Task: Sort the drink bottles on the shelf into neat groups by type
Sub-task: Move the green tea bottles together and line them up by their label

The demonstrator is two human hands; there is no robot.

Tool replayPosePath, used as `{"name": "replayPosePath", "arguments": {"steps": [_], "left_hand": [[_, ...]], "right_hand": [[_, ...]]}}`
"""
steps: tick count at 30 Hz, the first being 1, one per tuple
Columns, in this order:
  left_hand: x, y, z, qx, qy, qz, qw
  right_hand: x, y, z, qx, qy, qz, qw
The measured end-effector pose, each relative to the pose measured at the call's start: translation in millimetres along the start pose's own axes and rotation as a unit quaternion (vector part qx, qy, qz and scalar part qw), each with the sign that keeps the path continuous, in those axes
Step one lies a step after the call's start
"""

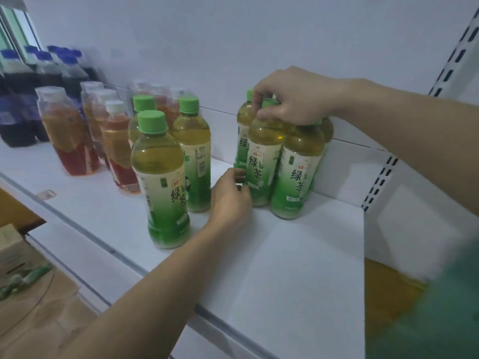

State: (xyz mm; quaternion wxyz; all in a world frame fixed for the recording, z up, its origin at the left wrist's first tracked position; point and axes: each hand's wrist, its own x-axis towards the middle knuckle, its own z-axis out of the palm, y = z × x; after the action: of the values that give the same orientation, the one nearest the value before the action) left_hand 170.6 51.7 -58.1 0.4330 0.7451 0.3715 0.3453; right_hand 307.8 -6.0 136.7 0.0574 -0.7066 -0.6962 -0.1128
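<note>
Green-tea bottles with green caps stand on the white shelf (298, 255). One cluster (298, 167) of several sits at the right; my right hand (290, 98) grips the cap of its front-left bottle (263, 156) from above. My left hand (229, 198) touches the lower side of that same bottle. Three more green-tea bottles (162, 177) stand apart at the middle. Red-orange drink bottles with white caps (70, 136) stand to their left. Dark bottles with blue caps (18, 99) fill the far left.
The shelf's slotted upright (383, 177) and white side panel close off the right end. A cardboard box (31, 294) lies below the shelf at lower left. The shelf's front rail (103, 244) runs diagonally.
</note>
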Motion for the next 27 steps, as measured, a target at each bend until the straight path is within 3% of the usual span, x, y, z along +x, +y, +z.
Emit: {"name": "replayPosePath", "arguments": {"steps": [6, 10, 19, 27], "left_hand": [[2, -8, 6, -0.019, -0.061, 0.018, 0.998], [7, -16, 4, -0.051, -0.070, 0.029, 0.996], [6, -23, 7, -0.038, -0.065, 0.082, 0.994], [1, -20, 3, 0.002, -0.078, 0.078, 0.994]], "right_hand": [[1, 2, 0, -0.010, -0.014, 0.011, 1.000], [1, 0, 1, -0.020, -0.009, 0.000, 1.000], [-8, 4, -2, -0.004, -0.003, 0.020, 1.000], [-15, -3, -1, -0.017, -0.003, 0.033, 0.999]]}}
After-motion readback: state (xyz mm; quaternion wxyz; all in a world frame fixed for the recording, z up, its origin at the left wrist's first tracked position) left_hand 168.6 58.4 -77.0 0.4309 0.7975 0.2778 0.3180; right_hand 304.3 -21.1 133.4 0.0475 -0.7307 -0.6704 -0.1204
